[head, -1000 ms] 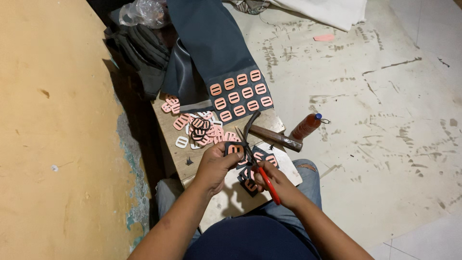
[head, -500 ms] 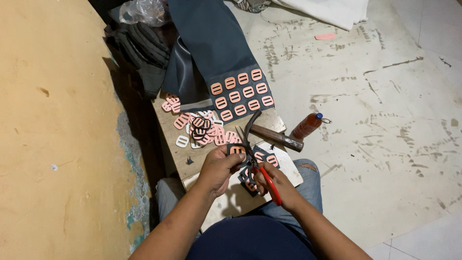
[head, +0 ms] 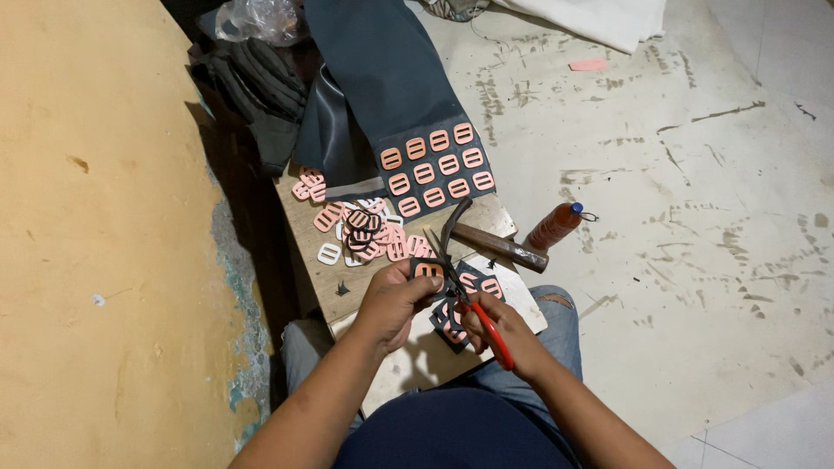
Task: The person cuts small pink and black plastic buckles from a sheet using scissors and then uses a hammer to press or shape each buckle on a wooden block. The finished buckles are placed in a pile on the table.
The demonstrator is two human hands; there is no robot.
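Note:
My left hand [head: 393, 301] pinches a small dark fabric piece with a pink slide buckle [head: 427, 270] on it. My right hand [head: 493, 328] grips red-handled scissors [head: 466, 293], blades open at that piece. Both hands hover over a small wooden board [head: 347, 280] on my lap. A pile of pink buckles [head: 358, 231] lies just beyond my left hand. Cut dark pieces with buckles [head: 480, 284] lie between my hands. A dark fabric strip [head: 434, 165] carrying rows of pink buckles stretches away at the top.
A hammer [head: 491, 243] lies on the board's right part. A brown bottle with a blue cap [head: 554, 227] lies on the stained floor to the right. Dark folded cloth [head: 261, 87] and a plastic bag [head: 256, 17] sit beside the yellow wall [head: 104, 217].
My hands have barely shifted; the scissors stay at the fabric piece held by my left hand.

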